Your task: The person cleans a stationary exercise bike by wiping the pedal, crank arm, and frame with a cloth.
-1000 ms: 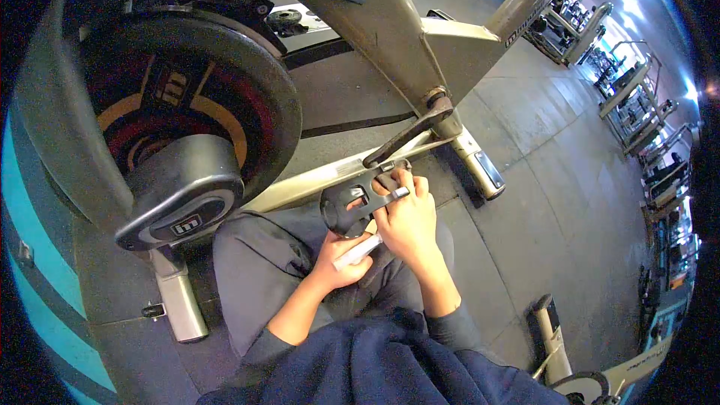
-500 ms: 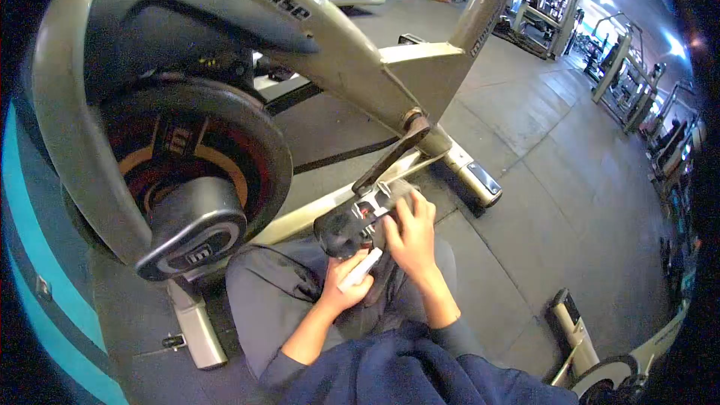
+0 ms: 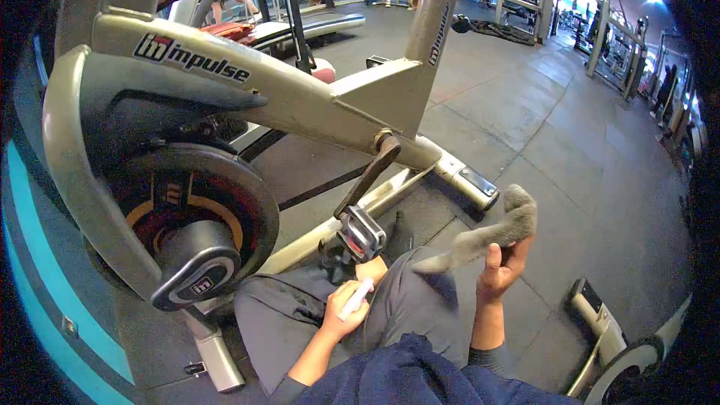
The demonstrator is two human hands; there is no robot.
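My left hand (image 3: 341,313) is closed around a small white cylindrical object (image 3: 356,300) above my lap; its kind I cannot make out. My right hand (image 3: 501,276) is raised to the right of my knee, gripping a grey cloth (image 3: 517,217) that droops leftward toward my trouser leg. Just beyond my left hand is the exercise bike's pedal (image 3: 362,234), a metal and black piece with a red spot. It hangs from the crank arm (image 3: 371,172), and neither hand touches it.
The bike's frame (image 3: 300,105) rises in front of me, with its flywheel (image 3: 259,202) at left. A rear foot bar (image 3: 465,180) rests on the rubber floor (image 3: 570,210). Another machine's base (image 3: 600,319) stands at lower right. People and gym machines are farther back.
My right hand has moved away from the pedal to the right, carrying the grey cloth. The left hand keeps the white object, slightly lower. The camera view has shifted.
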